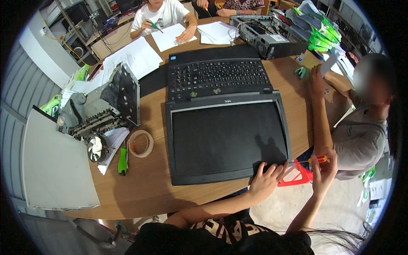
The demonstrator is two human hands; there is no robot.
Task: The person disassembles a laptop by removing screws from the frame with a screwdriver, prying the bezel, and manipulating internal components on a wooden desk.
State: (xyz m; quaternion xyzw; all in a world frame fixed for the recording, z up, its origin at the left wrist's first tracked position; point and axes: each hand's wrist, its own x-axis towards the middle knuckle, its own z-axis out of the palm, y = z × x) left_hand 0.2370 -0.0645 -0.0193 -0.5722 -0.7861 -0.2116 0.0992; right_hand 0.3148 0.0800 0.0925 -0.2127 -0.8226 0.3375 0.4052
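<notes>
A black laptop (229,140) lies opened flat on the wooden table, its screen half toward me and its keyboard (219,76) on the far side. My left hand (264,187) rests at the screen's near right corner, fingers spread over the bezel. My right hand (324,175) is closed around the orange-red handle of a screwdriver (319,159). The screwdriver's thin shaft points left, its tip at the right edge of the screen frame; whether it touches is too small to tell.
Left of the laptop are a tape roll (140,143), a green-handled screwdriver (123,161) and a dismantled computer case (106,102) with a fan. An opened desktop computer (272,36) stands at the far right. Across the table a person (161,17) works over papers; another person (361,131) sits at right.
</notes>
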